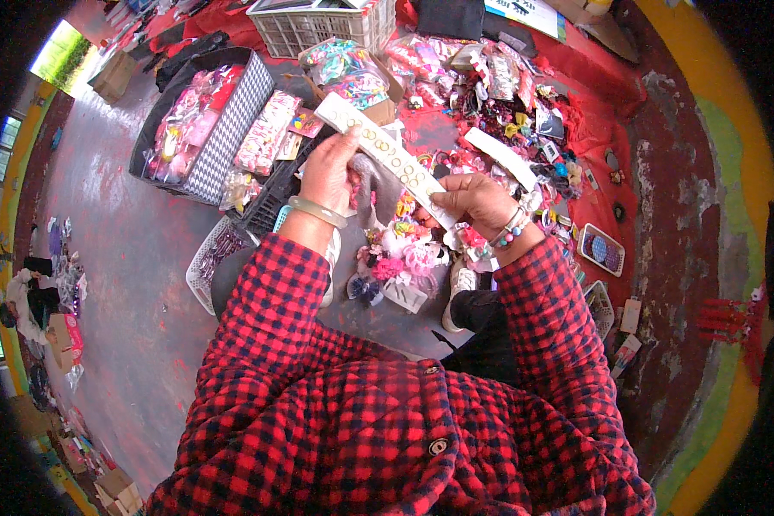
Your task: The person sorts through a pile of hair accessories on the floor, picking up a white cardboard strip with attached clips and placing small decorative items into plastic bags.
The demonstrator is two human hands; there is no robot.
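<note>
Left hand (325,176) and right hand (480,205) both grasp one long white card (388,152), each pinching it near an end. The card is up in front of the person's tummy, tilted so its left end is farther away. Little gold rings sit along it. A soft grey thing (376,191) is just under the left hand; I can't tell if that hand holds it too. Below the card is a pile of pink bows (417,260), near a white shoe (462,291). Off to the left, a checkered box (232,129) full of pink things stands on the grey floor (138,284).
</note>
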